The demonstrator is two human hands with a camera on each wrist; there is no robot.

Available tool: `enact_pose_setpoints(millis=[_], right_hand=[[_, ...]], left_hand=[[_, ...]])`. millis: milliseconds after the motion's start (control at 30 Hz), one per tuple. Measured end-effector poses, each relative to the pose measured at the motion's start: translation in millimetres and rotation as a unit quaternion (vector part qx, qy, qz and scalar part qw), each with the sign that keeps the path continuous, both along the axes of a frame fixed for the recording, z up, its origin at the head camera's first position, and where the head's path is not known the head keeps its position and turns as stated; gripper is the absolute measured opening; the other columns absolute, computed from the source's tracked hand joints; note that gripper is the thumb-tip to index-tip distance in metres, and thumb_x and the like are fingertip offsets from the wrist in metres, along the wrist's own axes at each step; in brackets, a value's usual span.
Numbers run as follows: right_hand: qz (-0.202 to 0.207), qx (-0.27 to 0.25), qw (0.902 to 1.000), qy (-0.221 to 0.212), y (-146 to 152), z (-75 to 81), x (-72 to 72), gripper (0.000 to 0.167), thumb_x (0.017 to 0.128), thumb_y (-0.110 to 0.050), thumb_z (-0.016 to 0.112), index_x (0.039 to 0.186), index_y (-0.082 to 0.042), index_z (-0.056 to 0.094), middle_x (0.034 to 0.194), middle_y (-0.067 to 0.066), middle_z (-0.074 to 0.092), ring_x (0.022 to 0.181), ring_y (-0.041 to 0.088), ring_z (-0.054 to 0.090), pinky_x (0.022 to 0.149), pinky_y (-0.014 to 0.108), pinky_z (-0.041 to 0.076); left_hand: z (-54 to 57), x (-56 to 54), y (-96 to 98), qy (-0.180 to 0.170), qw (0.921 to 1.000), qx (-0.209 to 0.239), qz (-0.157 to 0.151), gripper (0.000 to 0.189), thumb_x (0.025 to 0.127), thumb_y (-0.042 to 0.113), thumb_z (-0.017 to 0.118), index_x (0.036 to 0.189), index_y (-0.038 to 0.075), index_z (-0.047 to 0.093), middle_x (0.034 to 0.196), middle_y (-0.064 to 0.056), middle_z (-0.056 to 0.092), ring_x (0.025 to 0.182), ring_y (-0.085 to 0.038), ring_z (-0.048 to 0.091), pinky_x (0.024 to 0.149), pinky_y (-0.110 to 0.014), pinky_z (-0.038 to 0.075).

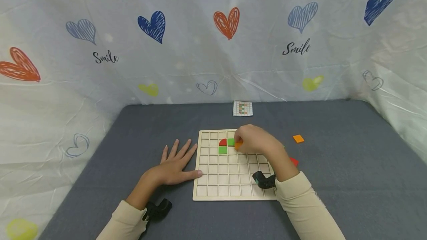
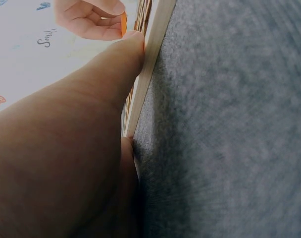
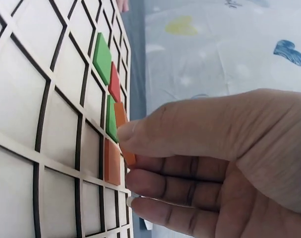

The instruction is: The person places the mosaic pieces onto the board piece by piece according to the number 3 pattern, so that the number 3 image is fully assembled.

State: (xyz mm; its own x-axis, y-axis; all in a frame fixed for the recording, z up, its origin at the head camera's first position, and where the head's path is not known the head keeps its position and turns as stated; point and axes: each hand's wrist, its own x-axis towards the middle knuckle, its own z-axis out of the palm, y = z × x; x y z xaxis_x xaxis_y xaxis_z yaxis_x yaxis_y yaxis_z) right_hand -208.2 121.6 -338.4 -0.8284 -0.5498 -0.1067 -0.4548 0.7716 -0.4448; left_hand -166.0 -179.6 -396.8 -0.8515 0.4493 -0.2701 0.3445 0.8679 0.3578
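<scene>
My right hand (image 1: 255, 139) pinches an orange tile (image 3: 121, 116) between thumb and fingers, over the upper part of a wooden grid board (image 1: 213, 198). In the right wrist view, an orange-toned tile (image 3: 112, 161) shows at the board beside a green tile (image 3: 111, 119). Farther along are a quarter-round red tile (image 1: 222, 142) and another green tile (image 1: 222, 150). With fingers spread on the table, my left hand (image 1: 175, 167) rests its thumb on the board's left edge. Part of the board lies hidden under my right hand and forearm.
A small card with a coloured grid pattern (image 1: 242, 109) lies beyond the board. Right of the board are a loose orange tile (image 1: 298, 138) and a red piece (image 1: 294, 161), partly covered by my forearm. A printed sheet (image 1: 186, 62) hangs behind the grey table (image 1: 160, 121).
</scene>
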Motion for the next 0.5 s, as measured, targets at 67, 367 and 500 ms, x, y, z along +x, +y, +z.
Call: enact_pose_setpoints(millis=[67,367,500], right_hand=[[0.019,-0.004,0.9998,0.0,-2,-1.2,0.9,0.017,0.079,0.008,0.068,0.08,-0.008,0.073,0.077,-0.003,0.061,0.07,0.016,0.051,0.064,0.032,0.046],[0.076,-0.013,0.9968,-0.022,-16,-7.8,5.7,0.022,0.076,0.011,0.066,0.079,-0.011,0.071,0.075,-0.005,0.058,0.07,0.016,0.048,0.065,0.032,0.044],[0.088,-0.009,0.9959,-0.02,-20,-8.7,7.3,0.024,0.073,0.011,0.064,0.069,-0.012,0.064,0.066,-0.006,0.046,0.063,0.013,0.038,0.058,0.03,0.034]], left_hand=[[0.1,-0.1,0.0,0.001,1.0,0.001,0.0,0.098,0.09,0.076,0.05,0.163,0.023,0.012,0.168,-0.004,-0.003,0.149,-0.037,-0.018,0.111,-0.065,-0.014],[-0.4,-1.0,0.7,-0.002,1.0,-0.005,0.004,0.098,0.089,0.077,0.049,0.163,0.023,0.013,0.168,-0.004,-0.002,0.149,-0.037,-0.017,0.111,-0.065,-0.014],[0.0,-1.2,1.2,-0.001,1.0,-0.007,0.006,0.098,0.089,0.078,0.049,0.163,0.024,0.013,0.168,-0.004,-0.002,0.149,-0.037,-0.017,0.111,-0.065,-0.013]])
